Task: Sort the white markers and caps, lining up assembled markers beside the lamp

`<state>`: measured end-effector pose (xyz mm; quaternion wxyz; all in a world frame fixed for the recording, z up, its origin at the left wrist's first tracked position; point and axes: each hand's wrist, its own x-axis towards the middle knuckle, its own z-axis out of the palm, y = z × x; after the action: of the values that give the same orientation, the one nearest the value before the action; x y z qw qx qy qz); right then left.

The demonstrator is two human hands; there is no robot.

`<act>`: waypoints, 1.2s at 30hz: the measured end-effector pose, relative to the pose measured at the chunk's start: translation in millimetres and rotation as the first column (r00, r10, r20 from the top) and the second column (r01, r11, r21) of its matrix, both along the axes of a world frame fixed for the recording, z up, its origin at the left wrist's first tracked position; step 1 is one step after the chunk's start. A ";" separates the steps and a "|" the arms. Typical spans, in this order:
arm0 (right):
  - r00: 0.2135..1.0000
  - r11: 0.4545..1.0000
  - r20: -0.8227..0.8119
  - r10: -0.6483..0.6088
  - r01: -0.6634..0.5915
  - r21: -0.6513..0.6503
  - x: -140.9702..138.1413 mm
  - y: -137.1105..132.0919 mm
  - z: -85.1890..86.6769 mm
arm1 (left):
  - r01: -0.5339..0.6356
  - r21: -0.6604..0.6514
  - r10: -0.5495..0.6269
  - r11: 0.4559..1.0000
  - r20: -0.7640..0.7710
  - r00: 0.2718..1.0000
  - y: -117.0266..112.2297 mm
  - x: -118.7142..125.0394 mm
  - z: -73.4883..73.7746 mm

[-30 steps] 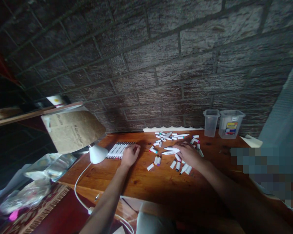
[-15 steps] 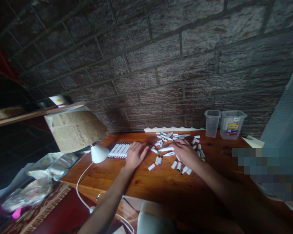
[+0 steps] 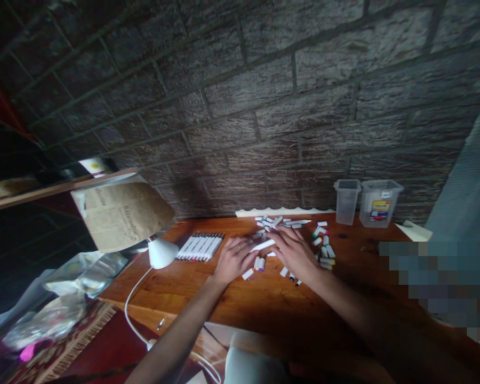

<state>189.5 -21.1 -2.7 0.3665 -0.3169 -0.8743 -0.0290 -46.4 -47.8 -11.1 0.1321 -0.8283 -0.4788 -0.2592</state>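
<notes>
A white marker [image 3: 263, 245] lies slantwise between my two hands, just above the tabletop. My left hand [image 3: 234, 259], with a ring on one finger, has its fingers closed at the marker's left end. At the other end my right hand [image 3: 294, 249] grips it, fingers bent over it and partly hiding the tip. A neat row of white markers [image 3: 200, 247] rests to the left. Loose caps and uncapped markers [image 3: 278, 221] are heaped behind my hands. Two caps [image 3: 259, 264], one with a purple end, stand out between my wrists.
A lamp [image 3: 162, 253] with a paper-covered shade stands at the desk's left. Two clear plastic containers [image 3: 380, 204] are at the back right, near the brick wall [image 3: 264, 133]. More caps [image 3: 327, 248] lie right of my right hand.
My left hand has moved right, from beside the marker row to the marker's left end. My right hand has shifted slightly left, and the marker is now between both hands.
</notes>
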 end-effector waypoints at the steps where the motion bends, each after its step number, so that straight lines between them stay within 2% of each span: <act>1: 0.999 1.000 -0.023 -0.029 0.029 0.002 0.6 -0.7 0.7 | -0.046 0.018 0.046 0.999 0.014 0.999 0.5 -1.8 1.0; 3: 0.995 0.995 -0.040 -0.096 0.095 -0.023 3.8 0.3 -0.1 | -0.191 0.047 0.189 0.980 0.051 0.981 2.6 -8.9 2.8; 6: 0.985 0.978 0.002 -0.175 0.174 -0.115 14.4 8.5 -7.3 | -0.419 0.068 0.411 0.905 0.114 0.905 7.0 -26.8 3.6; 8: 0.980 0.967 0.061 -0.188 0.196 -0.162 23.2 16.0 -13.1 | -0.511 0.057 0.500 0.858 0.140 0.855 9.1 -40.0 2.5; 11: 0.971 0.954 0.097 -0.218 0.233 -0.191 32.9 23.1 -17.0 | -0.584 -0.049 0.585 0.811 0.089 0.806 10.4 -54.0 -0.4; 14: 0.970 0.949 0.093 -0.226 0.240 -0.203 34.9 22.8 -14.9 | -0.611 -0.140 0.619 0.779 0.017 0.786 11.0 -57.5 -3.1; 18: 0.983 0.956 0.093 -0.156 0.173 -0.236 31.0 19.6 -14.2 | -0.636 -0.059 0.637 0.770 0.007 0.771 12.2 -54.3 -6.1; 23: 0.987 0.953 0.118 -0.109 0.138 -0.270 28.2 21.5 -19.5 | -0.698 -0.036 0.696 0.715 -0.055 0.716 11.9 -55.1 -9.0; 32: 0.983 0.924 0.153 -0.098 0.147 -0.352 29.9 21.4 -16.0 | -0.715 -0.120 0.707 0.689 -0.109 0.699 10.6 -53.4 -7.5; 36: 0.986 0.917 0.145 -0.082 0.132 -0.377 29.3 22.1 -18.2 | -0.719 -0.099 0.710 0.688 -0.117 0.695 10.6 -55.2 -10.1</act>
<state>218.8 1.0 -20.9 0.2387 -0.4276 -0.8657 0.1035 -101.5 -37.2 -21.2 0.1819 -0.5920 -0.7751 -0.1249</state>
